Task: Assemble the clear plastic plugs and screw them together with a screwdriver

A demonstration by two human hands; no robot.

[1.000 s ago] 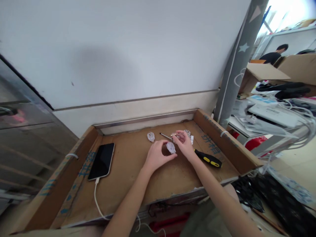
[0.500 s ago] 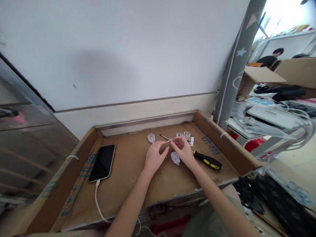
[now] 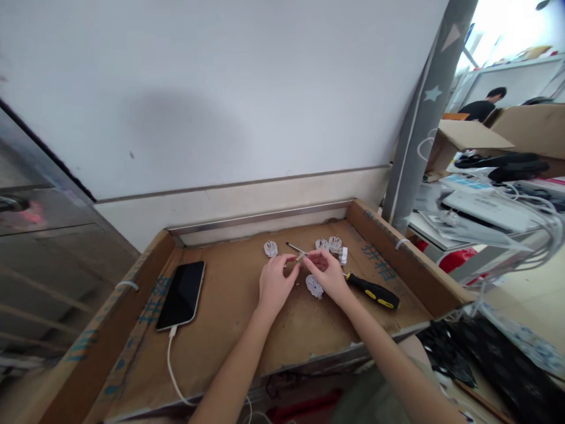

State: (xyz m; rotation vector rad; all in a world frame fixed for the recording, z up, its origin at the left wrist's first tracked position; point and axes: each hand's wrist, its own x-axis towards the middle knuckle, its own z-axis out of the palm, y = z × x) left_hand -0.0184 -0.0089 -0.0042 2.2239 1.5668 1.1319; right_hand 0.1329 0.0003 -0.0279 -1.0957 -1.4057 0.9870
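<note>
My left hand and my right hand meet over the cardboard-lined tray, thumbs and fingertips pinched around a small brass-coloured piece. Its exact kind is too small to make out. Just beyond the fingertips lies a thin dark-tipped rod, partly hidden by my right hand. Beneath that hand rests a white plug part. A clear plug with metal pins sits beyond my left hand. Two more plug pieces, one of them a pinned plug, stand past my right hand.
A black-and-yellow screwdriver lies right of my right forearm, its shaft partly covered. On the left is a phone with a white cable. Cardboard walls edge the tray. A person sits in the far background.
The fingers of my right hand have dropped slightly and closed in, and the small piece between the fingertips has tilted. The plugs and screwdriver have stayed in place.
</note>
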